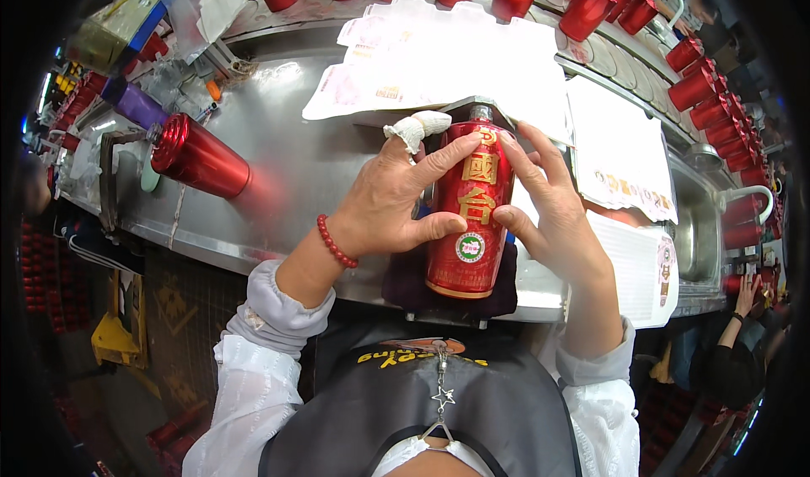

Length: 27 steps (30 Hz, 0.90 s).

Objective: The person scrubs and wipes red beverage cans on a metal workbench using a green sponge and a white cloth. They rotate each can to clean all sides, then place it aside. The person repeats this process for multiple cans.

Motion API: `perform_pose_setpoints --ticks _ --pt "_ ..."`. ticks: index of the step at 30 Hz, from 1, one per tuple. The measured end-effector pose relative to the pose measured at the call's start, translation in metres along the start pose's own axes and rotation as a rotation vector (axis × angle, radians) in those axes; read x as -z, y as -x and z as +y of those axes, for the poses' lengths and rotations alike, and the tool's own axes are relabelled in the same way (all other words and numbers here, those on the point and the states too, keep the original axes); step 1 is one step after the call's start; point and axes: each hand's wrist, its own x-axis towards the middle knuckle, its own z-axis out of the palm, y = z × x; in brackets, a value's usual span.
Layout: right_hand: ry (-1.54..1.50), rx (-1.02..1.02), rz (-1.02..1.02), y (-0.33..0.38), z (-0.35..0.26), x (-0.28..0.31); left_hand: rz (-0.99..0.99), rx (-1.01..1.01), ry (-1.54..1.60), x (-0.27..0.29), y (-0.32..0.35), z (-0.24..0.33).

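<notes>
Lying on a dark pad (pixel 403 287) at the near edge of the steel surface (pixel 295 173), the red bottle (pixel 468 215) is pinned from both sides. Left hand (pixel 384 207) and right hand (pixel 548 211) press spread fingers (pixel 447 152) against its body, apparently steadying it while smoothing the label. Bottle is glossy red with gold characters and a small round green sticker; one left finger is bandaged. Another red bottle (pixel 198 156) lies well apart.

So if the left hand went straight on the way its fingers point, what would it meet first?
The left hand already rests its fingers on the red bottle. Straight on across the bottle, it would likely first meet the right hand on the far side, though depth is unclear.
</notes>
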Motion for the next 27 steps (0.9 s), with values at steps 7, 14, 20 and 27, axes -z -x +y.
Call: perform_pose_setpoints --ticks 7,14,20,27 --pt "0.038 0.01 -0.012 -0.003 0.001 0.001 0.021 -0.043 -0.02 -0.002 -0.002 -0.002" --pt "-0.077 0.011 0.005 0.001 0.002 -0.002 0.078 -0.043 0.07 -0.007 -0.001 -0.006" --pt "-0.041 0.013 -0.02 0.006 0.007 -0.005 0.009 -0.053 0.02 -0.004 0.0 -0.006" --pt "-0.023 0.025 -0.026 0.005 0.008 -0.004 0.075 -0.068 -0.011 -0.007 0.0 -0.007"
